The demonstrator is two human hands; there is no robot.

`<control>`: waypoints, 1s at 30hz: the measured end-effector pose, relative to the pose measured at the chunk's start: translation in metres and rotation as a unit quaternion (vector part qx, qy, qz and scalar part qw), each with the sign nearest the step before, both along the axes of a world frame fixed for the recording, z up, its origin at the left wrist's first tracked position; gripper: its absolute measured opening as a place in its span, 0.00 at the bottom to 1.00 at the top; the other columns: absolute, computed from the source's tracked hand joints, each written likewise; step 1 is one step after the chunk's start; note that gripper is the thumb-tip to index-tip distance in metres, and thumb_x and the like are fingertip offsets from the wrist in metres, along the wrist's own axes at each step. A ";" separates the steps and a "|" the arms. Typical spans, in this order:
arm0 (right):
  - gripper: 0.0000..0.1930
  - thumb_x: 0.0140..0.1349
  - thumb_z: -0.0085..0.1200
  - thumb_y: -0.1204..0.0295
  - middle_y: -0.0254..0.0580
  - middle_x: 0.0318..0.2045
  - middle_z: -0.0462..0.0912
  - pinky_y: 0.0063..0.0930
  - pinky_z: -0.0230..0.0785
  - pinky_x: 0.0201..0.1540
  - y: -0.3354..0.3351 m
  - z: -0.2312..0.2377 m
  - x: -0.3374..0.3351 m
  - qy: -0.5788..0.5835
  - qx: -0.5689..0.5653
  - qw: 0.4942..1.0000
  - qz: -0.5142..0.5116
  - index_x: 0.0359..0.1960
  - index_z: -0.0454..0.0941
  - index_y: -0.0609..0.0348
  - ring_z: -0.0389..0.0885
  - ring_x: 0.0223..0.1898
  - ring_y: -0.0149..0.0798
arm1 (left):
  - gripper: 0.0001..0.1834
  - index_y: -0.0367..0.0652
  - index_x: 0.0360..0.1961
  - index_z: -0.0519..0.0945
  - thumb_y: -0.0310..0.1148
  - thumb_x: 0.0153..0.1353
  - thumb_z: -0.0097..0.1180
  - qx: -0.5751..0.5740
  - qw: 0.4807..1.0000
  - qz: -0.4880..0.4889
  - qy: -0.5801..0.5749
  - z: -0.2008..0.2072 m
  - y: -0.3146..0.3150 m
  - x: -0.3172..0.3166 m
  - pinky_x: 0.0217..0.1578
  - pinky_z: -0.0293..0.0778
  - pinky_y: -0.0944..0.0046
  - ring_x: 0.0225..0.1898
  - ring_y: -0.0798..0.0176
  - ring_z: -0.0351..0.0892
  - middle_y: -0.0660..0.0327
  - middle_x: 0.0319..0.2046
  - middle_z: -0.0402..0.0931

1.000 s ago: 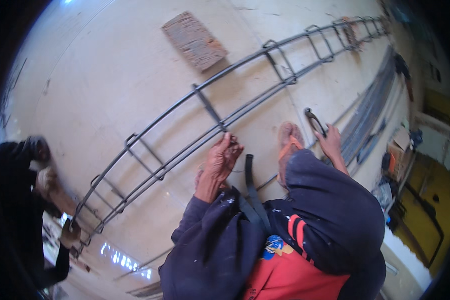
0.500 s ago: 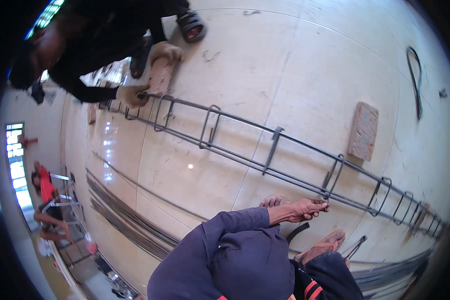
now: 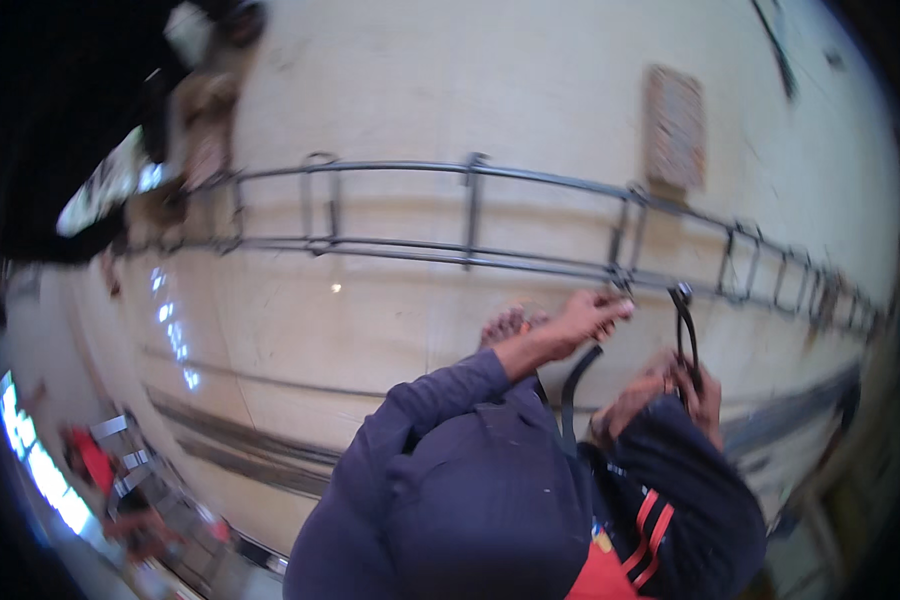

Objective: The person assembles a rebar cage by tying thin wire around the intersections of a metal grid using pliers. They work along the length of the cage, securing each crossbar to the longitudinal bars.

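A long steel rebar cage, made of bars with several square stirrups, runs across in front of me. At its near bar, my left hand has its fingers pinched just below a stirrup joint. Whatever lies between those fingertips is too small and blurred to make out. My right hand is wrapped round the dark handles of a pair of pincers. The pincers point away from me, their metal head close to the near bar and right of my left hand.
A co-worker's gloved hands are at the cage's left end, by a brick. Another brick lies beyond the cage. Loose bars lie on the floor at left. Farther off at lower left is another person.
My right hand has come up with the pincers toward the cage. My left hand stays pinched at the stirrup joint. The whole view has swung, blurring the picture.
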State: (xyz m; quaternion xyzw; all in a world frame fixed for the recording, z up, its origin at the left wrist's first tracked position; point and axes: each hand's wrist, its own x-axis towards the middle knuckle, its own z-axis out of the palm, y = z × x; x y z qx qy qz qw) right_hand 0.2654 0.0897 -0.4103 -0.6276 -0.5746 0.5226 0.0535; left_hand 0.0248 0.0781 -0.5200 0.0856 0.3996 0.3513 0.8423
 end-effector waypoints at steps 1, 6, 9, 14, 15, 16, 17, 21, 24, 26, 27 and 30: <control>0.14 0.64 0.50 0.73 0.37 0.26 0.79 0.21 0.66 0.28 0.001 0.001 -0.004 -0.010 -0.064 0.997 -0.033 0.51 0.75 0.63 0.72 0.25 0.25 | 0.23 0.36 0.46 0.77 0.45 0.61 0.57 0.002 1.000 -0.003 0.020 0.001 -0.002 -0.002 0.25 0.69 0.76 0.28 0.75 0.70 0.65 0.35 0.77; 0.16 0.62 0.53 0.70 0.48 0.27 0.82 0.29 0.70 0.33 0.009 -0.002 -0.021 -0.010 -0.027 0.998 0.059 0.52 0.75 0.58 0.80 0.28 0.38 | 0.21 0.32 0.47 0.76 0.41 0.63 0.56 -0.001 0.998 0.005 0.070 0.016 0.003 -0.012 0.45 0.74 0.69 0.44 0.66 0.77 0.57 0.41 0.77; 0.17 0.62 0.52 0.74 0.47 0.28 0.81 0.25 0.70 0.36 0.003 0.012 -0.019 -0.038 -0.060 0.993 0.090 0.53 0.73 0.63 0.78 0.28 0.33 | 0.22 0.29 0.46 0.76 0.40 0.61 0.58 -0.016 0.998 0.011 0.054 0.013 0.000 -0.007 0.47 0.75 0.67 0.43 0.65 0.78 0.54 0.41 0.78; 0.17 0.61 0.53 0.67 0.59 0.29 0.80 0.41 0.70 0.34 0.000 0.016 -0.024 -0.083 -0.059 0.985 0.136 0.51 0.74 0.57 0.79 0.31 0.60 | 0.19 0.28 0.41 0.78 0.37 0.60 0.60 -0.046 0.997 -0.009 0.065 0.026 0.007 -0.016 0.39 0.78 0.69 0.35 0.67 0.79 0.56 0.33 0.79; 0.18 0.62 0.53 0.67 0.59 0.29 0.80 0.42 0.70 0.34 0.003 0.023 -0.028 -0.093 -0.064 0.983 0.142 0.52 0.73 0.57 0.79 0.32 0.61 | 0.18 0.28 0.41 0.78 0.37 0.60 0.60 -0.042 0.996 -0.020 0.070 0.026 0.008 -0.017 0.38 0.78 0.70 0.34 0.67 0.79 0.57 0.33 0.79; 0.18 0.62 0.53 0.67 0.59 0.30 0.80 0.43 0.70 0.35 0.005 0.030 -0.032 -0.104 -0.070 0.981 0.148 0.54 0.72 0.56 0.79 0.33 0.61 | 0.18 0.28 0.40 0.78 0.36 0.60 0.60 -0.039 0.996 -0.032 0.075 0.027 0.010 -0.019 0.36 0.78 0.71 0.33 0.68 0.79 0.57 0.32 0.79; 0.19 0.62 0.52 0.67 0.59 0.30 0.80 0.44 0.70 0.35 0.006 0.035 -0.034 -0.101 -0.074 0.981 0.146 0.55 0.70 0.56 0.79 0.33 0.62 | 0.18 0.28 0.40 0.78 0.36 0.60 0.60 -0.032 0.995 -0.044 0.080 0.027 0.012 -0.018 0.35 0.78 0.71 0.32 0.68 0.79 0.57 0.31 0.78; 0.22 0.63 0.50 0.68 0.61 0.33 0.80 0.45 0.70 0.39 0.022 0.047 -0.043 -0.076 -0.103 0.977 0.169 0.59 0.67 0.55 0.78 0.37 0.62 | 0.17 0.27 0.38 0.78 0.36 0.60 0.60 -0.032 0.992 -0.045 0.110 0.024 0.010 -0.020 0.31 0.78 0.73 0.29 0.69 0.78 0.58 0.29 0.77; 0.22 0.64 0.48 0.69 0.64 0.36 0.78 0.47 0.69 0.41 0.028 0.054 -0.042 -0.079 -0.089 0.969 0.218 0.60 0.64 0.54 0.77 0.39 0.63 | 0.16 0.28 0.36 0.79 0.35 0.60 0.60 -0.029 0.992 -0.042 0.115 0.028 0.012 -0.021 0.30 0.78 0.73 0.28 0.69 0.78 0.59 0.28 0.77; 0.23 0.65 0.47 0.69 0.66 0.37 0.77 0.49 0.67 0.42 0.032 0.059 -0.044 -0.097 -0.073 0.959 0.257 0.62 0.62 0.54 0.76 0.39 0.65 | 0.14 0.28 0.36 0.79 0.33 0.60 0.60 -0.019 0.991 -0.042 0.126 0.029 0.013 -0.019 0.30 0.78 0.73 0.28 0.69 0.79 0.58 0.27 0.78; 0.24 0.65 0.46 0.69 0.66 0.38 0.76 0.50 0.67 0.42 0.036 0.065 -0.051 -0.113 -0.072 0.952 0.274 0.63 0.61 0.53 0.75 0.39 0.66 | 0.14 0.27 0.36 0.79 0.33 0.60 0.60 -0.019 0.992 -0.031 0.120 0.028 0.012 -0.017 0.30 0.78 0.73 0.29 0.69 0.79 0.58 0.27 0.78; 0.25 0.65 0.45 0.69 0.67 0.38 0.74 0.52 0.66 0.41 0.045 0.071 -0.061 -0.136 -0.099 0.938 0.303 0.64 0.58 0.52 0.74 0.39 0.67 | 0.14 0.27 0.36 0.79 0.32 0.60 0.59 -0.023 0.994 0.005 0.103 0.026 0.007 -0.016 0.30 0.78 0.73 0.29 0.69 0.79 0.57 0.28 0.78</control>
